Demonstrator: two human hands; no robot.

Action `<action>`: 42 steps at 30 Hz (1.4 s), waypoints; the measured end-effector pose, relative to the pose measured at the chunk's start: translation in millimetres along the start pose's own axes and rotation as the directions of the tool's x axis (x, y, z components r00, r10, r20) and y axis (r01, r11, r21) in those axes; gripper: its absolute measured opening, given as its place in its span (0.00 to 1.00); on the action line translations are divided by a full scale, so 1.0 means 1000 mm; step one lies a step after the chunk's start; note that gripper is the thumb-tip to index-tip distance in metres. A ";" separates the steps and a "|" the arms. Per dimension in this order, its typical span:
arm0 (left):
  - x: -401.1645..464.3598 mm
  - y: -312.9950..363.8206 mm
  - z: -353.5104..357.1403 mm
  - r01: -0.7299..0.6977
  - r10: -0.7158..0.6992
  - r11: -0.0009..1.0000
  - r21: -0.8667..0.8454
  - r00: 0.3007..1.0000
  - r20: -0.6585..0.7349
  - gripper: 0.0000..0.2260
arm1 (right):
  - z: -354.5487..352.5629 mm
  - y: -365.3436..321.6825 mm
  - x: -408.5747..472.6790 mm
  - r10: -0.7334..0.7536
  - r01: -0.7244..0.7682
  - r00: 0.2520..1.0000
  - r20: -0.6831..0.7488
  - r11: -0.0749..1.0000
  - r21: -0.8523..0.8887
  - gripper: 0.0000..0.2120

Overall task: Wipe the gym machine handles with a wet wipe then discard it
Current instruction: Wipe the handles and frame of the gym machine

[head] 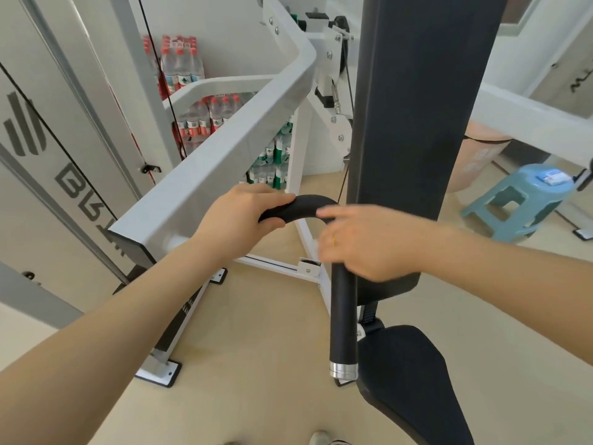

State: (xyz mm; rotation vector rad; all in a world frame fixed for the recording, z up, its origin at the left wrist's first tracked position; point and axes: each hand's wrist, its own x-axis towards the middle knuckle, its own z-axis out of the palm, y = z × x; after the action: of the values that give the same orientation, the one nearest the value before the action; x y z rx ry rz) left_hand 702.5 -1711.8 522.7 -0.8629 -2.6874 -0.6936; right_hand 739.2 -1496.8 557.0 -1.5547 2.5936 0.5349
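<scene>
- Head view: the left hand grips the curved upper part of the black foam handle, fingers curled under it and thumb lying along its top.
- The handle bends from that arc into a straight run that comes down toward the camera and ends in a silver cap.
- The right hand is on the handle just below the bend, at the top of the straight section; it is motion-blurred, with the index finger stretched out across the arc and the other fingers curled toward the bar.
- A small pale patch shows at the edge of the right hand's fingers, possibly the wet wipe, but the blur makes it hard to be sure.
- A ring sits on one finger of the right hand.
- The handle hangs from the white machine arm, which slants up and away to the left of both hands.
- Just right of the handle stands the black back pad, upright, with the black seat below it.
- Shrink-wrapped packs of water bottles are stacked behind the white frame.
- A light blue plastic stool stands on the beige floor at right, well apart from the hands, with a small box on its top.
</scene>
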 end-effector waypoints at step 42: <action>-0.073 0.107 0.043 0.204 -0.200 0.978 -0.047 0.977 0.079 0.21 | 0.100 -0.072 -0.019 0.263 0.061 0.938 0.225 -0.766 0.640 0.13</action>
State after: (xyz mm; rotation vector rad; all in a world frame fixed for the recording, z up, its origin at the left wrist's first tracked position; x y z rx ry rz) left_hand 821.6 -1649.9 498.8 -0.6445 -2.8632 -0.7962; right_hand 799.1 -1478.3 449.7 -0.0536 1.3299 -1.9500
